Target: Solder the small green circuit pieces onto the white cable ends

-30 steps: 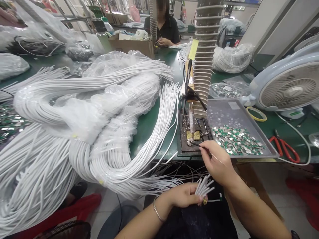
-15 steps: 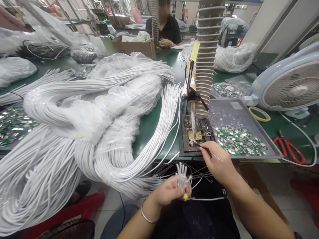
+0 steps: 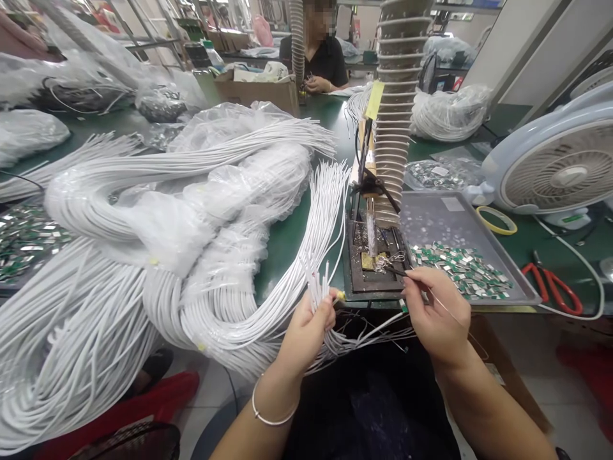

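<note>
Bright, even light, probably from overhead, whitens the plastic wrapping (image 3: 165, 223) and lays a sheen on the green tabletop (image 3: 282, 259); below its edge, shadow deepens. Cable ends (image 3: 317, 287) in the left hand (image 3: 310, 326) smear slightly. Wide-angle distortion stretches the fan (image 3: 569, 172). Pixelation masks part of a co-worker (image 3: 329, 61).

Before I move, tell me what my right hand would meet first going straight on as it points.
Your right hand would likely meet the dark stand first, though depth is hard to judge here.

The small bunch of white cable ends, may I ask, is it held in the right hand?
No, the left hand grips the white cable ends.
</note>
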Tool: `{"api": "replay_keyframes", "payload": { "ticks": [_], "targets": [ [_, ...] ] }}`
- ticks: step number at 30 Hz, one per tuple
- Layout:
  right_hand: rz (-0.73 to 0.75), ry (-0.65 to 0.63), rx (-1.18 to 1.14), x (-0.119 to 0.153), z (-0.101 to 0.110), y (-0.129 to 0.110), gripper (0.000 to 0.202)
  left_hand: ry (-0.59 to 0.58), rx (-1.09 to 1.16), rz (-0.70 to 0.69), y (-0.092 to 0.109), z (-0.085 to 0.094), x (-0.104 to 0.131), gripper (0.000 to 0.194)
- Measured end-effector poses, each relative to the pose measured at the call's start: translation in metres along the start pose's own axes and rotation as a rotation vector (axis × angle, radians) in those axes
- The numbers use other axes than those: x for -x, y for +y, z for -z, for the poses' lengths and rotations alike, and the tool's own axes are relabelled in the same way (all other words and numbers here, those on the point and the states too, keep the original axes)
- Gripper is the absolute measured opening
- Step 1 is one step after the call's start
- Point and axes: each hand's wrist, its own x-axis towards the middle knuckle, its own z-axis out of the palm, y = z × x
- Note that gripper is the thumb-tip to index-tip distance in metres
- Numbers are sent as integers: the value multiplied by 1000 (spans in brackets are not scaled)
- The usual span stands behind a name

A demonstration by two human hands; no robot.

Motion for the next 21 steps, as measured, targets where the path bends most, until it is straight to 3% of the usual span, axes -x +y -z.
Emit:
{"api": "replay_keyframes", "payload": {
  "ticks": [5, 21],
  "targets": [
    [61, 26, 4, -3, -1, -8, 27, 63, -117, 59, 9, -7, -6, 45],
    [191, -16, 71, 16, 7, -18, 34, 80, -131, -12, -2, -4, -4, 43]
  ]
}}
